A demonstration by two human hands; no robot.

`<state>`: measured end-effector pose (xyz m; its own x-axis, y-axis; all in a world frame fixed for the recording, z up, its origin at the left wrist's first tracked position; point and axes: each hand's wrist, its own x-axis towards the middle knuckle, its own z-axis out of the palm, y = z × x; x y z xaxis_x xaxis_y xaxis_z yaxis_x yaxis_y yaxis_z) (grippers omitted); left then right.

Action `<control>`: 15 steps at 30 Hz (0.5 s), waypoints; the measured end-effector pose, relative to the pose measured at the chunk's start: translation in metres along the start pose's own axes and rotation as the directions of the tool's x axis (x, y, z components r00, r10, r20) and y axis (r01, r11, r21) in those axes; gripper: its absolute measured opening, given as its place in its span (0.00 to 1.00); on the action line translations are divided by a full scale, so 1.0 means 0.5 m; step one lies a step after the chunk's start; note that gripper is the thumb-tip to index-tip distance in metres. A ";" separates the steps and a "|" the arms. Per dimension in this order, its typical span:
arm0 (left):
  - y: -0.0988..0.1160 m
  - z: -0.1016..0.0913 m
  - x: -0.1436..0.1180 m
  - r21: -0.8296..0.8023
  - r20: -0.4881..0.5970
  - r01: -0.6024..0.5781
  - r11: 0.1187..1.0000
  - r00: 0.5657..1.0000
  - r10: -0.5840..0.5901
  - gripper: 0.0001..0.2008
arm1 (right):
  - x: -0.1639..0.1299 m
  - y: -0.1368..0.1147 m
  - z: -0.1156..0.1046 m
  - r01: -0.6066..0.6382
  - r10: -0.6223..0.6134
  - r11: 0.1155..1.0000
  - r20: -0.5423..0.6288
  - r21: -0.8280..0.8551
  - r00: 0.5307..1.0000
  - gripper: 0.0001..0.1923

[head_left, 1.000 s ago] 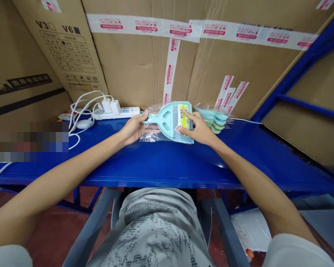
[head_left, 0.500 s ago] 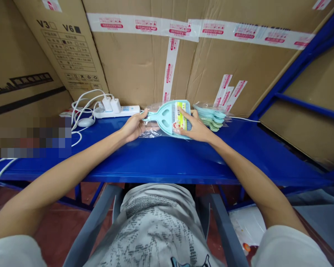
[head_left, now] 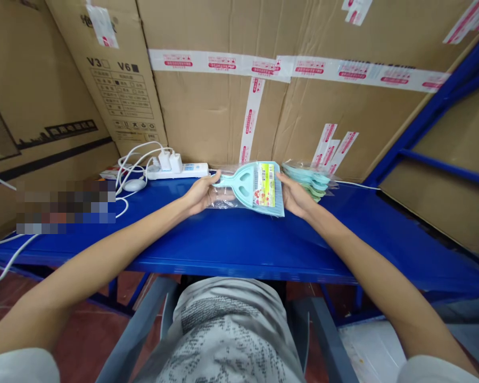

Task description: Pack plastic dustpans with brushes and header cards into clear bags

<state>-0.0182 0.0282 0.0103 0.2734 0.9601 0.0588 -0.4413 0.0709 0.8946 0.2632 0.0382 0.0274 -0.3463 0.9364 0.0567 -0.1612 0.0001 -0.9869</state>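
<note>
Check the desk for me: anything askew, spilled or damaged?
I see no spill or damage there. Only the white cables look untidy, looping loosely beside the power strip, left of the bagged dustpan.

The place looks like a makeshift workshop or warehouse booth rather than a home or office; its exact trade cannot be told. The landmark is a long, blue-painted metal table [head_left: 239, 244]. Behind it stand tall brown corrugated-cardboard panels [head_left: 207, 117], joined with white packing tape printed in red [head_left: 219, 62]. At its back left, a brown carton side bears a black-printed "V3/V6" checklist [head_left: 123, 96]. Blue metal bars [head_left: 421, 123] rise at its right. Along its back edge lie a white plastic power strip [head_left: 197, 171] and bagged turquoise and green plastic dustpans [head_left: 309, 178]. Below it is reddish-brown flooring [head_left: 83, 340]; a grey armchair [head_left: 139, 330] faces its front.
</note>
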 end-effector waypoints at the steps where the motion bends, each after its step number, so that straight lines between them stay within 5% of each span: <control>1: -0.001 0.002 -0.002 0.014 0.009 0.007 1.000 1.000 -0.007 0.17 | 0.003 0.001 0.002 -0.012 0.012 0.999 0.001 0.030 1.000 0.29; 7: -0.011 -0.006 0.002 0.105 0.053 0.087 0.991 0.994 -0.093 0.19 | 0.018 0.008 -0.022 0.051 -0.053 0.999 -0.141 -0.019 0.989 0.10; 15: -0.001 -0.013 0.001 0.099 0.167 0.076 0.992 0.982 -0.092 0.21 | 0.029 0.022 -0.040 0.009 -0.024 0.996 -0.179 -0.085 0.984 0.08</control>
<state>-0.0232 0.0301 0.0069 0.4519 0.8907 0.0498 -0.3326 0.1165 0.9359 0.2749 0.0587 0.0145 -0.1713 0.9838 0.0522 -0.0851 0.0380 -0.9956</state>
